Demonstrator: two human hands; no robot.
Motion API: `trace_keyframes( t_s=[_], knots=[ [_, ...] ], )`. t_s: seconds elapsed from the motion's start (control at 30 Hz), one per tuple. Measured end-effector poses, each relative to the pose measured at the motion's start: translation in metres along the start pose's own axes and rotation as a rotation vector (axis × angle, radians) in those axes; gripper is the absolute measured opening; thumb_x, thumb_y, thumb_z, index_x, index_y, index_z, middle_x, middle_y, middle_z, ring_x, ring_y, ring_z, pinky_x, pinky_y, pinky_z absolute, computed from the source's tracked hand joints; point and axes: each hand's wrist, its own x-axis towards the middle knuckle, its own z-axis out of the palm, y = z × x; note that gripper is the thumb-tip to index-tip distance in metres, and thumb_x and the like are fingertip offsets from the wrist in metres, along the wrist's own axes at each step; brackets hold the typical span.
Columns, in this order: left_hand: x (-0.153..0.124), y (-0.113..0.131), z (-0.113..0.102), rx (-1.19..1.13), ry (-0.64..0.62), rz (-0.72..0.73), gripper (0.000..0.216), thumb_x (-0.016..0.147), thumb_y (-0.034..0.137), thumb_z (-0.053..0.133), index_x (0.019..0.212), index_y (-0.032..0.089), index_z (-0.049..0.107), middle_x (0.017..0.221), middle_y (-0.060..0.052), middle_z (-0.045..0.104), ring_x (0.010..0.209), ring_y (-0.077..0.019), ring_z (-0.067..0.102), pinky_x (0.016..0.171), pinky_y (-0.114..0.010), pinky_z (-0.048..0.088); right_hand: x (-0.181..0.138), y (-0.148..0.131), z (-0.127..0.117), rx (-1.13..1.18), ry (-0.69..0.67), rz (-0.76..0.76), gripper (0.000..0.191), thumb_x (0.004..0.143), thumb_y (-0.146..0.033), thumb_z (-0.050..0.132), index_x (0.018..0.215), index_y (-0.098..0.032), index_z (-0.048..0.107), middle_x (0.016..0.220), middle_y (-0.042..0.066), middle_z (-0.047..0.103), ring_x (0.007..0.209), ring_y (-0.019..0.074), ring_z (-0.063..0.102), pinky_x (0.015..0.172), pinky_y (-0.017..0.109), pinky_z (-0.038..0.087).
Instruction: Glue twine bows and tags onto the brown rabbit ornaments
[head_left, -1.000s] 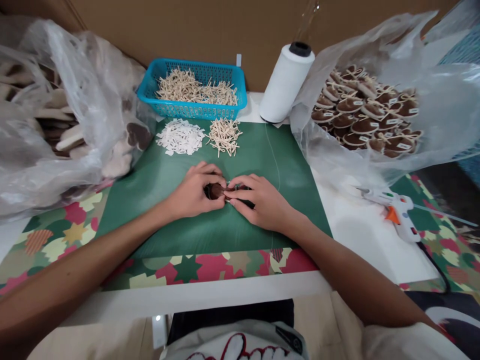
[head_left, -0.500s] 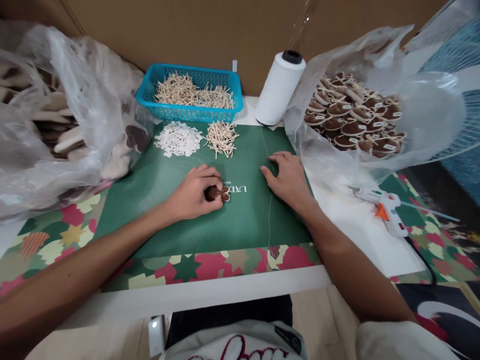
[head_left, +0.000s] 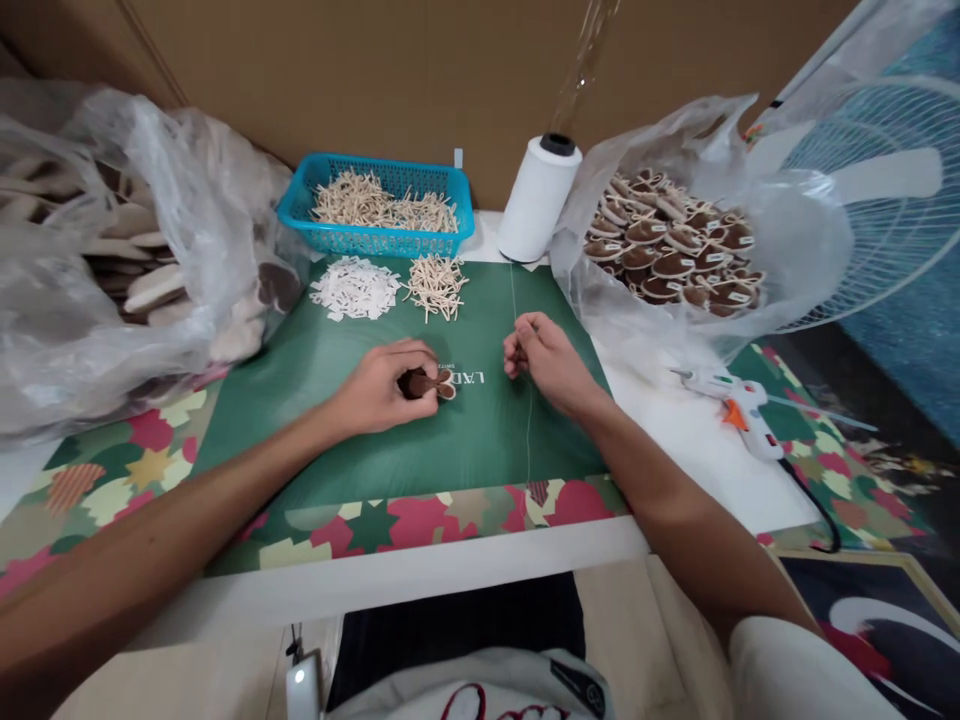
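Note:
My left hand (head_left: 382, 385) is closed round a small brown felt piece (head_left: 424, 384) that rests on the green mat (head_left: 450, 440). My right hand (head_left: 544, 358) lies a short way to the right, its fingers pinched on a thin white thread (head_left: 528, 420) that runs from the white thread spool (head_left: 536, 198) down across the mat. A pile of white paper tags (head_left: 355, 288) and a pile of beige string bows (head_left: 435, 285) lie at the far side of the mat.
A blue basket (head_left: 375, 240) of beige bows stands at the back. Clear plastic bags sit on both sides: brown finished pieces (head_left: 667, 250) at right, beige felt shapes (head_left: 142, 280) at left. A glue gun (head_left: 731, 410) lies at right. A fan (head_left: 877, 190) stands far right.
My right hand left the brown piece, moved right across the mat and then closed on the thread. My left hand kept hold of the brown piece. The view shifted rightward.

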Motion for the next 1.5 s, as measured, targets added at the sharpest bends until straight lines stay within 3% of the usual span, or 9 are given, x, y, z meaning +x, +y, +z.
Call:
trace_keyframes(
  t_s=[0.1, 0.2, 0.4, 0.57, 0.8, 1.0, 1.1, 1.3, 1.5],
  knots=[
    [0.001, 0.004, -0.001, -0.046, 0.072, -0.039, 0.007, 0.079, 0.019, 0.066, 0.085, 0.017, 0.067, 0.091, -0.003, 0.071, 0.073, -0.0111, 0.062, 0.067, -0.023, 0.045, -0.015, -0.010, 0.011, 0.295, -0.035, 0.134, 0.026, 0.100, -0.043, 0.064, 0.099, -0.027, 0.043, 0.065, -0.013, 0.045, 0.045, 0.0067, 0.032, 0.046, 0.020, 0.024],
    [0.001, 0.014, 0.000, -0.112, 0.153, -0.090, 0.004, 0.078, 0.019, 0.068, 0.082, 0.017, 0.066, 0.090, -0.003, 0.072, 0.074, -0.0109, 0.063, 0.068, -0.023, 0.046, -0.050, -0.013, 0.021, 0.253, -0.077, 0.172, 0.015, 0.105, -0.039, 0.051, 0.101, -0.026, 0.045, 0.066, -0.011, 0.044, 0.044, 0.0073, 0.026, 0.045, 0.022, 0.020],
    [-0.007, 0.048, 0.015, -0.341, 0.142, -0.072, 0.005, 0.078, 0.016, 0.067, 0.082, 0.017, 0.065, 0.092, -0.003, 0.071, 0.077, -0.0123, 0.068, 0.067, -0.023, 0.049, -0.138, 0.006, 0.036, -0.749, -0.017, -0.259, 0.020, 0.107, -0.023, 0.042, 0.100, -0.023, 0.061, 0.076, 0.001, 0.067, 0.061, 0.0153, 0.055, 0.059, 0.028, 0.030],
    [-0.014, 0.063, 0.028, -0.330, -0.013, 0.025, 0.007, 0.078, 0.011, 0.066, 0.080, 0.018, 0.064, 0.087, -0.001, 0.066, 0.074, -0.0115, 0.066, 0.069, -0.024, 0.050, -0.173, 0.011, 0.050, -1.005, -0.022, -0.529, 0.026, 0.107, -0.017, 0.047, 0.090, -0.019, 0.067, 0.077, 0.003, 0.072, 0.063, 0.0158, 0.061, 0.057, 0.031, 0.030],
    [-0.014, 0.072, 0.033, -0.317, -0.125, 0.105, 0.005, 0.090, 0.021, 0.068, 0.087, 0.017, 0.066, 0.090, -0.002, 0.065, 0.069, -0.0099, 0.057, 0.064, -0.023, 0.047, -0.162, -0.028, 0.019, -1.133, 0.070, -0.937, 0.021, 0.105, -0.016, 0.058, 0.094, -0.018, 0.076, 0.075, 0.003, 0.069, 0.069, 0.0156, 0.062, 0.059, 0.029, 0.037],
    [-0.016, 0.077, 0.035, -0.507, -0.208, -0.007, 0.010, 0.094, 0.025, 0.067, 0.088, 0.018, 0.064, 0.095, -0.003, 0.065, 0.079, -0.0128, 0.066, 0.073, -0.026, 0.053, -0.108, -0.019, -0.001, -0.744, 0.117, -0.739, 0.013, 0.098, -0.021, 0.071, 0.088, -0.019, 0.080, 0.073, 0.000, 0.067, 0.062, 0.0116, 0.057, 0.062, 0.026, 0.043],
    [-0.016, 0.076, 0.034, -0.526, -0.179, -0.029, 0.012, 0.094, 0.027, 0.068, 0.088, 0.017, 0.065, 0.095, -0.004, 0.066, 0.078, -0.0125, 0.064, 0.071, -0.026, 0.051, -0.106, 0.002, 0.001, -0.630, 0.183, -0.591, 0.014, 0.096, -0.025, 0.073, 0.084, -0.020, 0.079, 0.065, -0.003, 0.059, 0.060, 0.0125, 0.052, 0.061, 0.027, 0.043],
    [-0.016, 0.071, 0.037, -0.500, -0.023, -0.092, 0.012, 0.093, 0.027, 0.068, 0.088, 0.016, 0.068, 0.094, -0.005, 0.066, 0.075, -0.0118, 0.060, 0.065, -0.025, 0.047, -0.162, 0.021, 0.017, -0.866, 0.026, -0.630, 0.024, 0.104, -0.022, 0.056, 0.094, -0.022, 0.077, 0.078, 0.004, 0.070, 0.069, 0.0157, 0.061, 0.063, 0.030, 0.045],
    [-0.016, 0.072, 0.037, -0.461, -0.253, -0.040, 0.012, 0.094, 0.026, 0.067, 0.089, 0.016, 0.070, 0.095, -0.004, 0.064, 0.071, -0.0103, 0.057, 0.066, -0.025, 0.047, -0.145, -0.003, 0.011, -1.036, 0.059, -0.756, 0.025, 0.105, -0.021, 0.054, 0.095, -0.023, 0.078, 0.083, 0.005, 0.075, 0.077, 0.0170, 0.066, 0.067, 0.030, 0.046]
  ],
)
